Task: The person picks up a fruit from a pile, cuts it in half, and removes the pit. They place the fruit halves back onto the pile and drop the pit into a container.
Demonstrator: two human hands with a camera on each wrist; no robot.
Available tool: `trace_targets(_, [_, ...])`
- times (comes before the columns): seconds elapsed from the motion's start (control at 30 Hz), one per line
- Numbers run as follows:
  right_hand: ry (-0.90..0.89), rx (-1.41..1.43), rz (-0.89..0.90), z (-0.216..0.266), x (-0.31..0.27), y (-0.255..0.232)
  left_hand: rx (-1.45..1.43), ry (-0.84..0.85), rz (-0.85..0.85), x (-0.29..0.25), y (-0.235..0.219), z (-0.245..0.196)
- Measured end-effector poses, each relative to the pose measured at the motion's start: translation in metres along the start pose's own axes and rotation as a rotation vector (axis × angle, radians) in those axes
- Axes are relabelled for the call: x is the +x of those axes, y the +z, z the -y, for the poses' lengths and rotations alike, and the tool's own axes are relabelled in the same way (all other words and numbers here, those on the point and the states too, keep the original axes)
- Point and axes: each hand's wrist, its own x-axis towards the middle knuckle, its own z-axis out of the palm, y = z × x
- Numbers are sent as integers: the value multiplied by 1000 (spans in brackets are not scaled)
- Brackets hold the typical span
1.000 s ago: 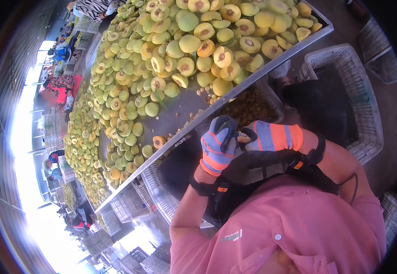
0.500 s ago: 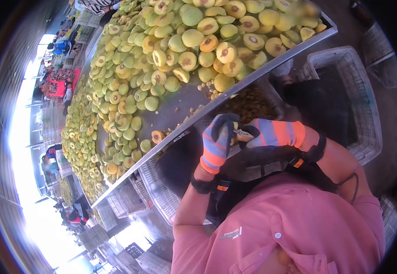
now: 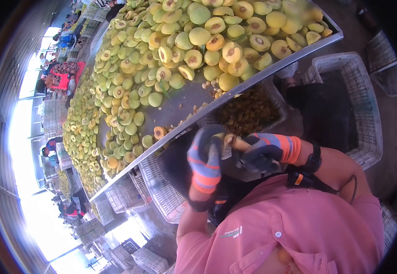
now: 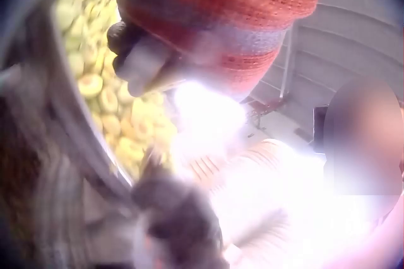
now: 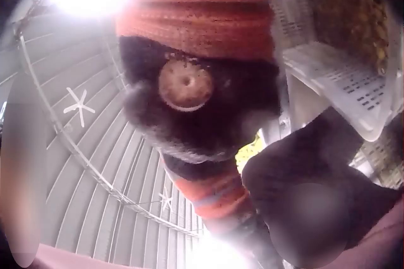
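Note:
In the head view my gloved left hand [image 3: 205, 150] curls round a yellow-green peach piece [image 3: 220, 135], mostly covered by the dark glove fingers. Close beside it, my right hand [image 3: 264, 153] grips a wooden-handled tool [image 5: 186, 85], whose round handle end shows at the palm in the right wrist view. The tan front of the tool points at the peach; its working tip is hidden between the hands. Both hands are over the lap, just off the table's edge. The left wrist view is blurred and glaring.
A metal-rimmed table [image 3: 262, 68] bears a big heap of halved peaches [image 3: 162, 59]. Under its edge stands a crate of brown pits [image 3: 253, 109]. White plastic crates [image 3: 367, 105] stand at right, another [image 3: 162, 192] at left. Other people [image 3: 61, 75] work farther off.
My left hand has shifted left and my right hand has turned, its dark palm side now showing. The hands sit slightly lower, and the tan tool shows more between them.

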Motion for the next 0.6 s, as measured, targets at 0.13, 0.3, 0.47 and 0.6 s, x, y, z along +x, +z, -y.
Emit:
trace_targets(0.13, [-186,-589,-586,-11,13,-17,626,46,-237,-6,-71,4])
trace_targets(0.3, [-45,-309,-636,-14,23,-26,1498,-219,-236,-21,-172,58])
trace_targets(0.47, [-72,-316,-611,-7,23,-23,1121,-283,-206,47,-207,103])
trace_targets(0.6, [-210,-313,-652,-16,34,-17,1112,-294,-118,100,-211,136])
